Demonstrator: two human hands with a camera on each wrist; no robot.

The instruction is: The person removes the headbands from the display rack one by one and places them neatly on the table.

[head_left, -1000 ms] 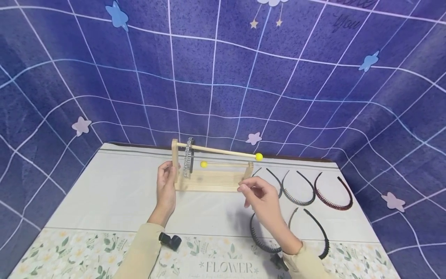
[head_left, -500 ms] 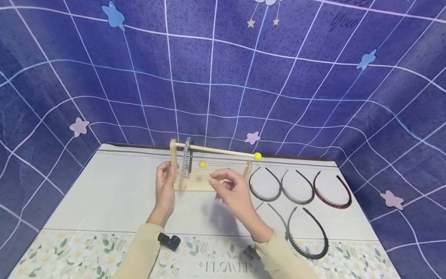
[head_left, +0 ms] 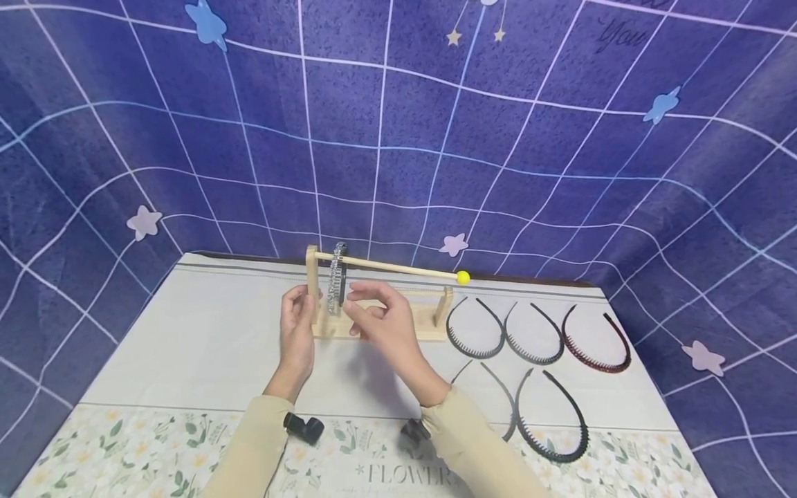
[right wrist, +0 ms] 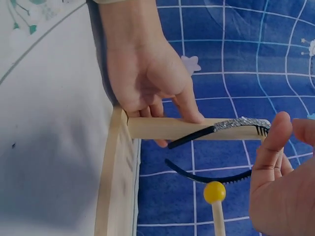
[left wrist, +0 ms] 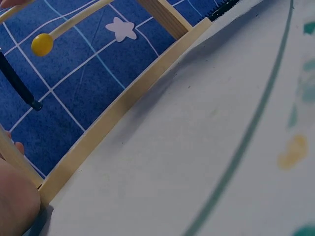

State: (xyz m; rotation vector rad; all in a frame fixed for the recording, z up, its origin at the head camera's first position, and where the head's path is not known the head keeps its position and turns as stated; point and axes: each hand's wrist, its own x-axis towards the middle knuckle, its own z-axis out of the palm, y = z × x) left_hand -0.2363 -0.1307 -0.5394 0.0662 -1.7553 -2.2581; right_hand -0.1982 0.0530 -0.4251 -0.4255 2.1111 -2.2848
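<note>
A wooden stand [head_left: 407,319] with a rod at two heights stands at the back of the table. My left hand [head_left: 297,332] grips its left post [head_left: 312,277], thumb on one side and fingers on the other. Over the upper rod [head_left: 405,268] hangs a headband [head_left: 335,283] with silver glitter and a dark toothed inner side. Just right of this headband is my right hand [head_left: 386,321], thumb and forefinger bent with nothing seen between them. In the right wrist view, that hand [right wrist: 285,187] hides the headband's curved part. The lower rod's yellow ball [right wrist: 214,192] shows below it.
Several toothed headbands lie at the right of the table, among them a reddish-brown one [head_left: 596,365] and a black one [head_left: 554,455]. A yellow ball [head_left: 463,277] caps the upper rod's right end. Behind the table hangs a blue gridded cloth [head_left: 398,124].
My right hand has moved left along the stand, from its right end to beside the hanging headband. The left hand has kept its grip on the post.
</note>
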